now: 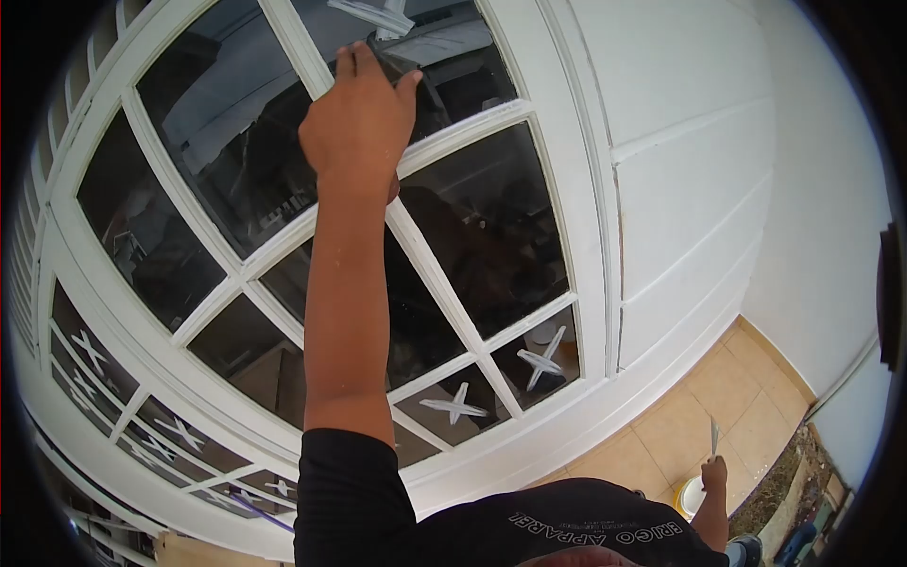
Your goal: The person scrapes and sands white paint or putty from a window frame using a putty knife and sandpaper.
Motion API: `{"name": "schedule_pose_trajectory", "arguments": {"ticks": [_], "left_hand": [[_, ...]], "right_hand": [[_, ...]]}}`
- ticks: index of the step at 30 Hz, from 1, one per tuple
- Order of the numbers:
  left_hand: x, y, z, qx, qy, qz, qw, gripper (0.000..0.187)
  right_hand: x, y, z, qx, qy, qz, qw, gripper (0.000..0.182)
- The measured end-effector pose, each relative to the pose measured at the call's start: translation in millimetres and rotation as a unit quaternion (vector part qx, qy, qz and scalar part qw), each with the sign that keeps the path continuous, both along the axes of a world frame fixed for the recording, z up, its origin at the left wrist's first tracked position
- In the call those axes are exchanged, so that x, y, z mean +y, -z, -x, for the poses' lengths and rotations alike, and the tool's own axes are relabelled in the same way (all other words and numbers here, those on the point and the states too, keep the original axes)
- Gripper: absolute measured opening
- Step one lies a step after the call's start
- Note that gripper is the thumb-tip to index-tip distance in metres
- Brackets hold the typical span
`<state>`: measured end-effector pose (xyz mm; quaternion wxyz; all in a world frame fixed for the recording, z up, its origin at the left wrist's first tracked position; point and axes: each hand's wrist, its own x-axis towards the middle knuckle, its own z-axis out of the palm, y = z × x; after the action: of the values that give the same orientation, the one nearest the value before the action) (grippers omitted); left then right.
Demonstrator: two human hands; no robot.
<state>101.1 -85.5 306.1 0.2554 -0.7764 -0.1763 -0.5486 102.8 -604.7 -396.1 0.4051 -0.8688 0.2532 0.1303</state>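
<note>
My left hand (357, 123) is stretched up to a white multi-pane window frame (319, 77). Its fingers and thumb are apart, resting against a dark glass pane and the bars around it; nothing shows in them. Low on the right, my right hand (715, 472) is closed around the handle of a thin, flat-bladed tool that looks like a putty knife (714, 437), blade pointing up. Just left of that hand stands a white and yellow bucket (693, 495), partly hidden by my body. White crosses (542, 358) mark several panes.
A white panelled wall (694, 161) runs along the window's right side. Tan floor tiles (694, 387) lie below it, bordered by a strip of dirt and debris (792, 472). Another window with white crosses (170, 430) is at lower left, with a purple pole (265, 513) near it.
</note>
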Motion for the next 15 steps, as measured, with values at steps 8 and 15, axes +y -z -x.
{"name": "schedule_pose_trajectory", "arguments": {"ticks": [8,15], "left_hand": [[-8.3,13.1,-26.8,0.036,-0.083,0.021,0.996,0.087],[-14.3,8.8,-40.1,0.035,-0.123,0.063,0.99,0.093]], "right_hand": [[-22.0,-23.7,-76.0,-0.171,-0.177,0.024,0.969,0.03],[-86.6,83.3,-55.0,-0.026,-0.251,0.08,0.964,0.027]]}}
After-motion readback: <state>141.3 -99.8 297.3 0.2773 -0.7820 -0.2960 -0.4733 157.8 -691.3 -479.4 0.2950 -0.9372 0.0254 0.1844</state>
